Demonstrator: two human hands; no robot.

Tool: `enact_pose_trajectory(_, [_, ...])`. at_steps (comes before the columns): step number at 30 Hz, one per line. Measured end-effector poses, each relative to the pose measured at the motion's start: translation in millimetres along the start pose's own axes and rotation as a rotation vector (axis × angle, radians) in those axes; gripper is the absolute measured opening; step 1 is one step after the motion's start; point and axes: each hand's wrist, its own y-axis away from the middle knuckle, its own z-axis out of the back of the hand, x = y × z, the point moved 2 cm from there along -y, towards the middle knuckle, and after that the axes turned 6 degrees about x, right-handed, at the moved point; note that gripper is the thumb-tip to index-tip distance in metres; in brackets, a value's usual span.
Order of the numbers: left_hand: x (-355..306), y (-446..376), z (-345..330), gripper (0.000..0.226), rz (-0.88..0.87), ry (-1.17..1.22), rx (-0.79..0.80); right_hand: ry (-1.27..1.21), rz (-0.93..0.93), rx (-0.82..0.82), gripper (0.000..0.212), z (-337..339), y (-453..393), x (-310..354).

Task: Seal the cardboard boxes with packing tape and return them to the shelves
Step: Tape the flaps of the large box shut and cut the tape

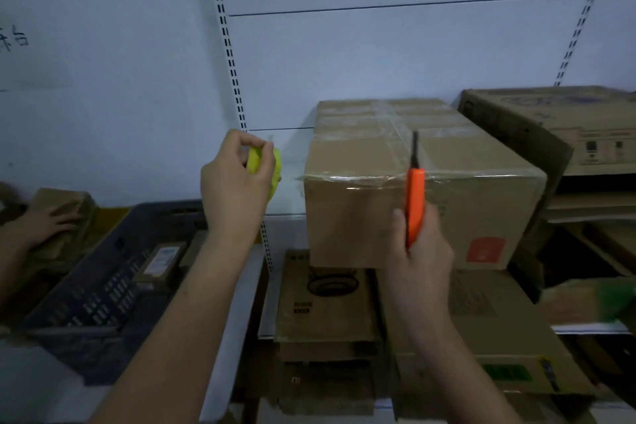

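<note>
A cardboard box (457, 217) with clear tape across its top seams and a red label on its front stands on the shelf at centre right. My left hand (234, 189) holds a yellow tape roll (265, 169) up in the air, just left of the box. A clear strip of tape stretches from the roll to the box's top left edge. My right hand (423, 248) grips an orange-handled cutter (414, 196) upright in front of the box, its dark blade reaching the box's top edge.
Other cardboard boxes (327, 306) lie stacked below and to the right (564, 124) on the shelves. A dark plastic crate (103, 286) with small packages sits at lower left, where another person's hand (41, 224) rests on a brown parcel. White slotted uprights (230, 55) frame the shelf.
</note>
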Motion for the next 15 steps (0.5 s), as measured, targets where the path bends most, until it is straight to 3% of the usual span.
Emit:
enact_pose_trajectory(3, [-20.7, 23.5, -15.5, 0.020, -0.105, -0.139, -0.112, 0.061, -0.013, -0.274, 0.016, 51.5, -30.0, -19.2])
enact_pose_trajectory(5, [-21.6, 38.0, -31.6, 0.019, -0.108, -0.152, -0.127, 0.126, -0.050, -0.357, 0.027, 77.6, -48.1, -41.0])
enact_pose_trajectory(10, [-20.8, 54.4, -65.4, 0.015, -0.026, -0.032, -0.113, 0.139, -0.058, -0.342, 0.035, 106.6, -71.8, -70.2])
enact_pose_trajectory(15, [-24.9, 58.1, -71.7, 0.017, 0.061, 0.117, -0.150, 0.066, -0.177, -0.305, 0.023, 116.8, -86.2, -84.4])
